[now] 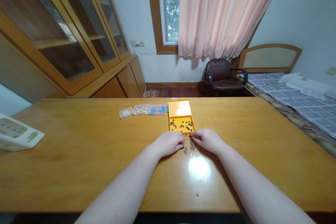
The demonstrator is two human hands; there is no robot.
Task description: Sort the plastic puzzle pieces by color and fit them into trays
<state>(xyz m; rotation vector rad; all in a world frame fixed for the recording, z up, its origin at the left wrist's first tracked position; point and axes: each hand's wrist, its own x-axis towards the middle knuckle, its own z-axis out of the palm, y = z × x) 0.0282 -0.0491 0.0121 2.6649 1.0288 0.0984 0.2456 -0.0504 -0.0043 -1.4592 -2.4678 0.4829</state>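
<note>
A yellow box (181,116) lies with its lid laid back on the table, and several small dark brown pieces (188,128) are scattered in its lower tray. My left hand (172,142) rests at the box's near left edge, its fingers curled together. Close to the near right corner is my right hand (207,139), fingertips pinched low over the wood. More loose dark pieces (192,145) lie on the table between both hands. Whatever sits in either pinch is too small to make out.
Left of the box stand clear plastic boxes with blue pieces (157,110), cream pieces (142,110) and a small yellowish item (127,112). A white slotted object (19,133) is at the table's left. One tiny dark bit (197,195) lies near the front edge.
</note>
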